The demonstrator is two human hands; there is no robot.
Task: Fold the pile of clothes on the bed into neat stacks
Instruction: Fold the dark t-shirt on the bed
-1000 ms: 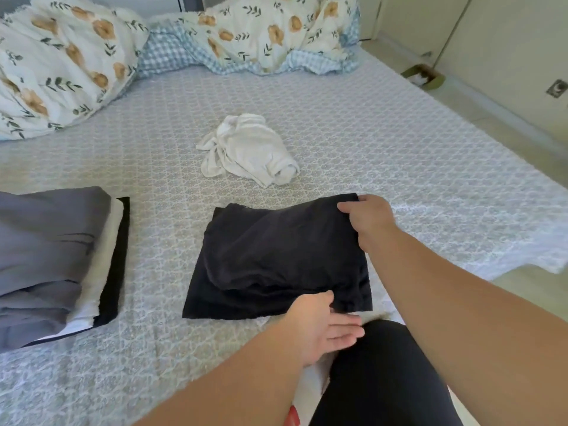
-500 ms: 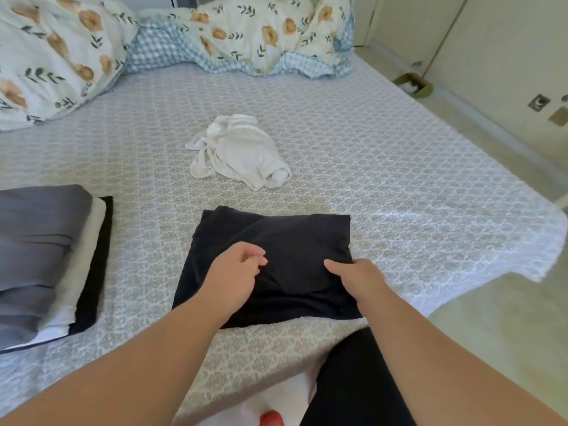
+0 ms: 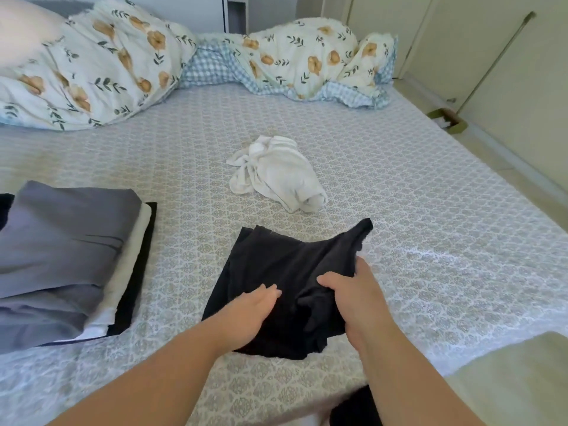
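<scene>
A: Where does the black garment (image 3: 285,272) lie?

B: Partly folded on the bed (image 3: 430,241), near its front edge, directly before me. One far corner stands up loose toward the right.

A: State of each hand?

B: My left hand (image 3: 246,315) rests flat on the near left part of the black garment, fingers (image 3: 270,292) straight and together, pressing the cloth. My right hand (image 3: 353,296) grips the garment's right side; the thumb lies on top and the other fingers curl into a bunched fold of the cloth.

A: Other clothing?

B: A crumpled white garment (image 3: 276,173) lies unfolded farther back, toward the middle of the bed, apart from the black one. At the left sits a folded stack (image 3: 67,256): grey pieces on top, a white piece beneath them, a black piece at the bottom.

A: Surroundings?

B: A floral duvet (image 3: 123,63) with a blue checked lining is heaped along the head of the bed. A small open cardboard box (image 3: 448,119) stands on the floor at the far right, beside the pale cupboard doors (image 3: 491,56).
</scene>
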